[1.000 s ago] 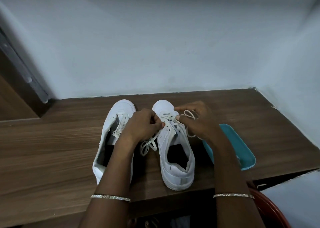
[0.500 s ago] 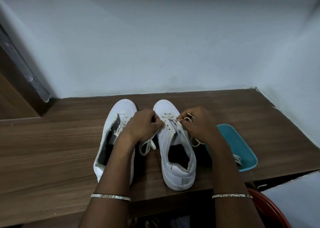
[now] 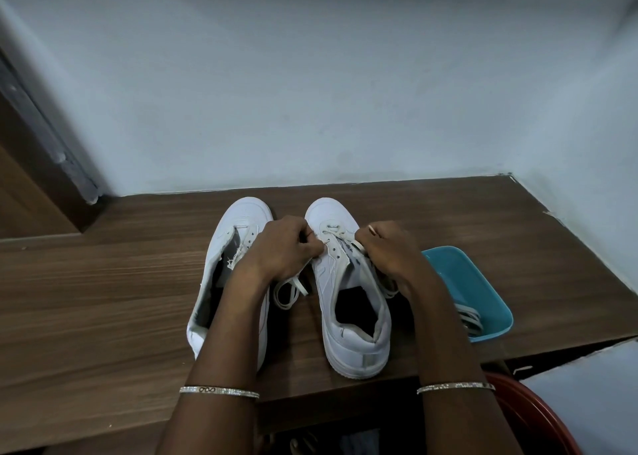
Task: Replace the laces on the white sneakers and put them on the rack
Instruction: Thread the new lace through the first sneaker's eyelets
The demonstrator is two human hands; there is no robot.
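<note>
I see right hand has drawn its lace loop down onto right sneaker eyelets. Fingers of left hand and right clamped on lace. Early lacing.

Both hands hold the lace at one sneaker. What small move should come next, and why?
The lace crosses the sneaker only at the toe-end pair; the eyelet behind it stands empty. The left hand and the right hand both pinch the lace there. So, probably, the left hand should thread its end through that empty eyelet next.
</note>
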